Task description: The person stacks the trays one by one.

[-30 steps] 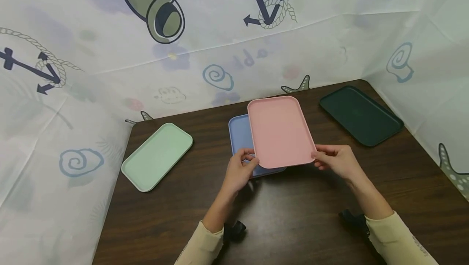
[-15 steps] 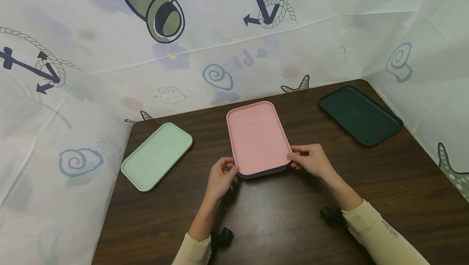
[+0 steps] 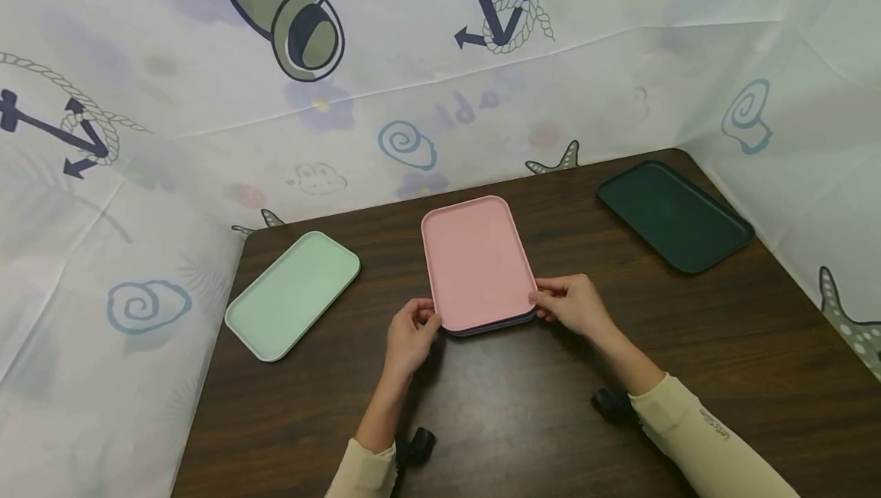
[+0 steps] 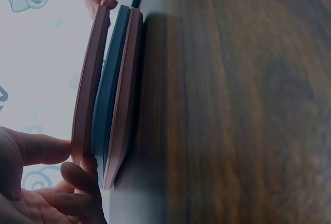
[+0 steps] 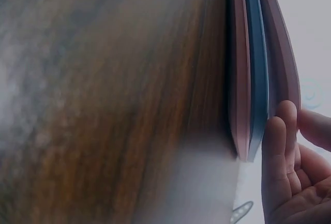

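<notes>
A pink tray lies over a small stack in the middle of the table. My left hand pinches its near left corner between thumb and fingers. At the near right corner, my right hand pinches the same tray. Both wrist views look at the stack from the side: under the held tray is a blue tray, and below that another pink tray rests on the table. A narrow gap shows between the held tray and the blue one; from the head view the lower trays are mostly covered.
On the left of the brown wooden table lies a light green tray, set at an angle. A dark green tray lies at the back right corner. Patterned white cloth hangs behind and beside the table.
Both hands have carried the pink tray left and slightly toward me, down over the blue tray, which showed at its left a second ago. In the last half second it shifted slightly further left.
</notes>
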`<state>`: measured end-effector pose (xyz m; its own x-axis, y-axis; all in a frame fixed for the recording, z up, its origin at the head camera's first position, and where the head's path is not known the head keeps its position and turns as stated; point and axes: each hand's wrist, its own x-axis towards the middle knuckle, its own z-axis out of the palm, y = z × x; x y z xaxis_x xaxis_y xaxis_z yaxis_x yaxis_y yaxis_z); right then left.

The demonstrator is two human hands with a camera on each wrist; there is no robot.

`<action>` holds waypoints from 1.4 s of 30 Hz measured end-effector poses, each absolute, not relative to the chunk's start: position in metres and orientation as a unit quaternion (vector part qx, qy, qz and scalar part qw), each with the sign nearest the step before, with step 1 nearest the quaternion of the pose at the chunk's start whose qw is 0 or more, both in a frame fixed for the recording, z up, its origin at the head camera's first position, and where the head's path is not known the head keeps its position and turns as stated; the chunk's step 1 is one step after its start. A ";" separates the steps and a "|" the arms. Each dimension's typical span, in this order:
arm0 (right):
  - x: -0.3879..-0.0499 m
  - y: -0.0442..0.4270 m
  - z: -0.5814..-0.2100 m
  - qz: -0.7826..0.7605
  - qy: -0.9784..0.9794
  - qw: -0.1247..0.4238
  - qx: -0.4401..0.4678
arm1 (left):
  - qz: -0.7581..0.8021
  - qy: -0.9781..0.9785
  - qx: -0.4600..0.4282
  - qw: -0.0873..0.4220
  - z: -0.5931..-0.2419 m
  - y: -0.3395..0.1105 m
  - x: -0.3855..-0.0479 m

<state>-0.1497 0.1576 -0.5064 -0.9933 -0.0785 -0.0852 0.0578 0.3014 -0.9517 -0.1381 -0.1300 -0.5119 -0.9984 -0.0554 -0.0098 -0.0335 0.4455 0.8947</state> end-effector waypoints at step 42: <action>-0.149 0.156 -0.507 -0.521 0.851 0.064 0.013 | -0.458 -0.889 -0.002 0.005 -0.512 -0.130 -0.138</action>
<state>-0.1486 0.1556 -0.5072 -0.9915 -0.0443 -0.1222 0.0887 0.4566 -0.8852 -0.1384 -0.1302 -0.5124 -0.9999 0.0000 0.0108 0.0088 0.5810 0.8139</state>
